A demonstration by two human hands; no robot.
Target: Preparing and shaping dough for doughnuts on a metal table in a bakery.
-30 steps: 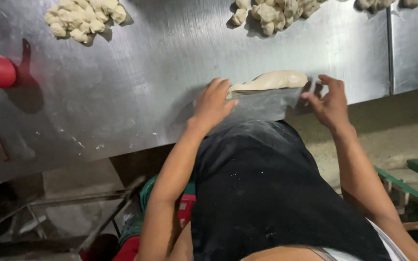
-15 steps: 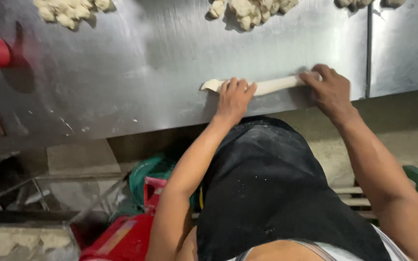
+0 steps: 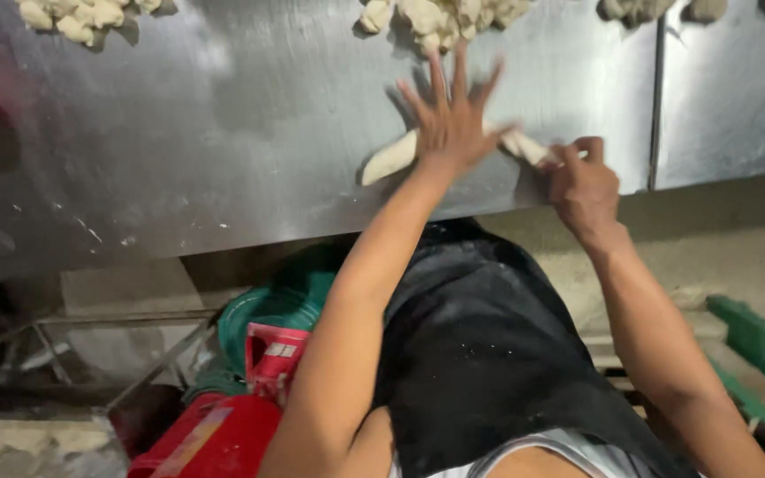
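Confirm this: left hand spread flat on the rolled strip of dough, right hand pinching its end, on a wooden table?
Not wooden. The head view shows a steel table. The left hand is spread on the dough strip and the right hand pinches its end.

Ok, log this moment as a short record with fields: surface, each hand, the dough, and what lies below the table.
surface: steel table, dusted with pale specks
left hand: left hand flat, fingers spread, pressing on the dough strip
right hand: right hand curled, pinching the strip's right end
dough strip: long, pale, lying slantwise near the table's front edge
other dough: piles of dough pieces along the far side
clothing: black apron
below table: green tub, red container
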